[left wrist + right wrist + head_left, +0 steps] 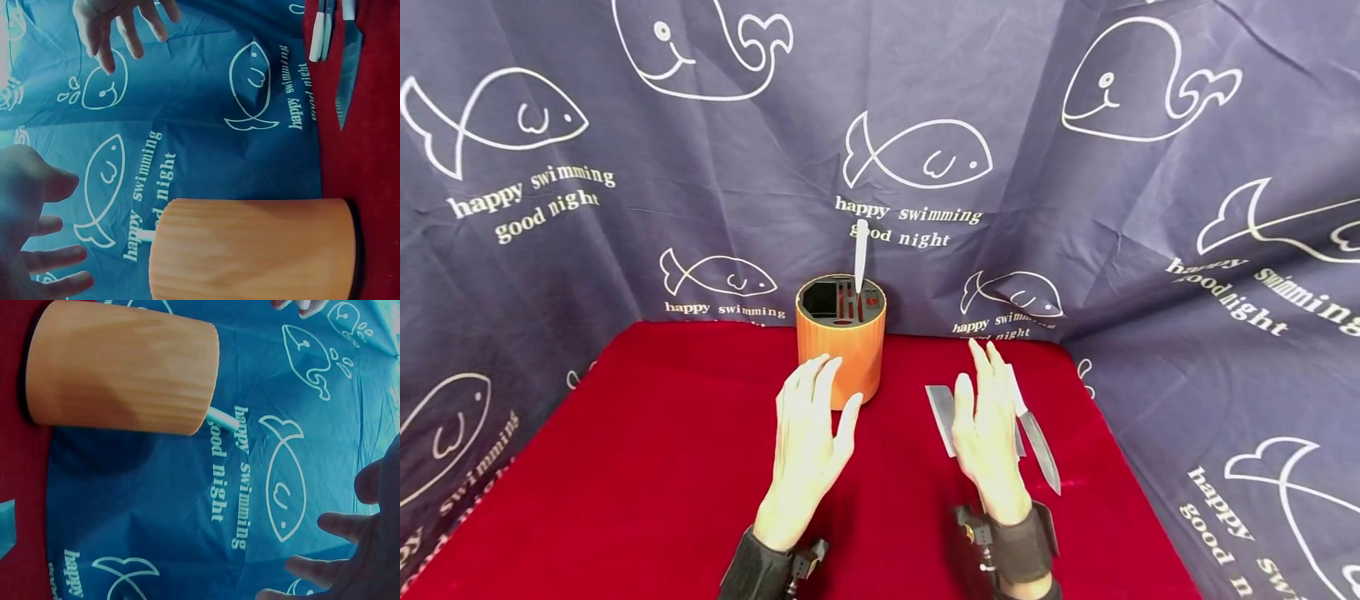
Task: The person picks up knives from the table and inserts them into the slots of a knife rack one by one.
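An orange ribbed knife block [841, 358] with a black slotted top stands upright on the red cloth. One white handle [861, 250] sticks up from a slot. My left hand [808, 433] hovers in front of the block, fingers extended and thumb apart, holding nothing. Over to the right, my right hand [988, 429] is held above the knives, fingers loosely straight and gripping nothing. Beneath it lies a broad cleaver blade [942, 417], partly hidden. Beside that is a pointed knife [1041, 450] with a white handle. White handles [317, 37] lie side by side in the left wrist view.
Red cloth [685, 467] covers the table. A grey-blue curtain [730, 200] printed with fish, whales and words hangs behind it and along both sides. The block stands close to the back curtain.
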A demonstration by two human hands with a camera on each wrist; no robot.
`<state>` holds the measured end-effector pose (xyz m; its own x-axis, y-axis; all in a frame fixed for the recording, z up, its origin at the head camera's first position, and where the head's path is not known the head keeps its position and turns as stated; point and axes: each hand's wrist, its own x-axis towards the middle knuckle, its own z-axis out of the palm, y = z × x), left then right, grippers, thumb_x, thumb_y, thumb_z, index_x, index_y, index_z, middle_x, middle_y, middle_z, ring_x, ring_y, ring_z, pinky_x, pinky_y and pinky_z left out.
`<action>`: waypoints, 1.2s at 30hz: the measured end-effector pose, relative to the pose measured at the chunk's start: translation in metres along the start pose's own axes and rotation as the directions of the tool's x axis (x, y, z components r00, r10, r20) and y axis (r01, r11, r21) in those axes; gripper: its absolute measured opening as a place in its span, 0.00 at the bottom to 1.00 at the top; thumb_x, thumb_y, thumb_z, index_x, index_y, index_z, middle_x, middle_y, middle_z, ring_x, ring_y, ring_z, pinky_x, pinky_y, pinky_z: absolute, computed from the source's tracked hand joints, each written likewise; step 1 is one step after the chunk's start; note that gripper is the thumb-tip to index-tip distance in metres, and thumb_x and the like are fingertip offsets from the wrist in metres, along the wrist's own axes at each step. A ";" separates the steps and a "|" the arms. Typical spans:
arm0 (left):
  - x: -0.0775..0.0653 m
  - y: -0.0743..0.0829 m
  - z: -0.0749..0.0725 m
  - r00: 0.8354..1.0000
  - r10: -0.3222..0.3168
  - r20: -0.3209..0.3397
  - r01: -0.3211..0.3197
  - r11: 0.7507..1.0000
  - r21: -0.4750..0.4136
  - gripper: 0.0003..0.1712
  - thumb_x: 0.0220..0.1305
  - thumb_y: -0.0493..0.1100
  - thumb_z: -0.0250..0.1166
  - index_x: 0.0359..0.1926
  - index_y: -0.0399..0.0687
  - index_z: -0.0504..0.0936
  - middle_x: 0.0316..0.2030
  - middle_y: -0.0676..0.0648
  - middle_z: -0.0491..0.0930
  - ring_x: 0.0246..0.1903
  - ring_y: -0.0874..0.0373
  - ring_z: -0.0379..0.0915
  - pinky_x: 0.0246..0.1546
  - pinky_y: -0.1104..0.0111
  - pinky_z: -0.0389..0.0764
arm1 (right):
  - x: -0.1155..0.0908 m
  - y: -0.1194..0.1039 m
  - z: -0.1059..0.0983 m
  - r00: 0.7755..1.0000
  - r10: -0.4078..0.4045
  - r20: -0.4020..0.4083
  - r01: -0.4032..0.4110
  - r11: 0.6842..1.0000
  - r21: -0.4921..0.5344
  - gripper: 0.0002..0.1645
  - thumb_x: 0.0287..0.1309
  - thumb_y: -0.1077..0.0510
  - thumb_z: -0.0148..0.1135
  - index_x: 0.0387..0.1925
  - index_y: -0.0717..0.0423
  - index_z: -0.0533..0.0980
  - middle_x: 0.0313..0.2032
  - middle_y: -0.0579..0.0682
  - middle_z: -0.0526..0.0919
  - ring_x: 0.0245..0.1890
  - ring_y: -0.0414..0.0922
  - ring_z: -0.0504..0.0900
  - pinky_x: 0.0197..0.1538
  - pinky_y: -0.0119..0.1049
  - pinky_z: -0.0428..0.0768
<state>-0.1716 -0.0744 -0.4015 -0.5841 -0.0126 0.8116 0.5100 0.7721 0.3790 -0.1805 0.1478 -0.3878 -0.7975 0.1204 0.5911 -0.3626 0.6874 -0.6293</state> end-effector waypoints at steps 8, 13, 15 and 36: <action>-0.017 0.000 -0.001 1.000 -0.002 0.022 0.002 1.000 0.008 0.29 0.61 0.43 0.69 0.62 0.40 0.76 0.59 0.35 0.77 0.59 0.38 0.70 0.61 0.42 0.69 | -0.017 0.007 -0.007 0.997 0.073 -0.022 -0.074 0.997 -0.028 0.32 0.73 0.52 0.51 0.75 0.48 0.63 0.77 0.56 0.59 0.78 0.58 0.55 0.78 0.63 0.52; -0.025 0.002 -0.002 0.999 -0.005 0.039 0.004 1.000 0.013 0.29 0.62 0.44 0.68 0.62 0.40 0.76 0.59 0.35 0.77 0.59 0.37 0.70 0.61 0.43 0.69 | -0.024 0.010 -0.012 0.995 0.094 -0.025 -0.095 0.995 -0.020 0.33 0.72 0.54 0.54 0.75 0.49 0.63 0.77 0.56 0.60 0.77 0.57 0.57 0.77 0.62 0.55; -0.028 0.002 -0.002 0.999 -0.009 0.037 0.009 1.000 0.013 0.28 0.62 0.44 0.68 0.62 0.41 0.76 0.59 0.35 0.77 0.59 0.37 0.71 0.61 0.44 0.69 | -0.026 0.013 -0.014 0.995 0.094 -0.033 -0.095 0.995 -0.017 0.33 0.71 0.55 0.55 0.75 0.49 0.63 0.77 0.55 0.61 0.76 0.57 0.58 0.76 0.62 0.56; -0.033 -0.001 -0.006 0.999 0.039 0.028 -0.040 0.999 0.003 0.29 0.61 0.45 0.68 0.62 0.40 0.77 0.60 0.36 0.76 0.58 0.39 0.70 0.60 0.44 0.69 | -0.029 0.038 -0.019 0.995 -0.004 -0.102 -0.004 0.997 -0.075 0.35 0.68 0.59 0.57 0.75 0.47 0.65 0.72 0.54 0.70 0.74 0.59 0.62 0.74 0.64 0.55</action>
<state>-0.1487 -0.0788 -0.4257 -0.5810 0.0357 0.8132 0.5308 0.7740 0.3452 -0.1617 0.1835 -0.4195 -0.7425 0.1904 0.6422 -0.3223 0.7389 -0.5917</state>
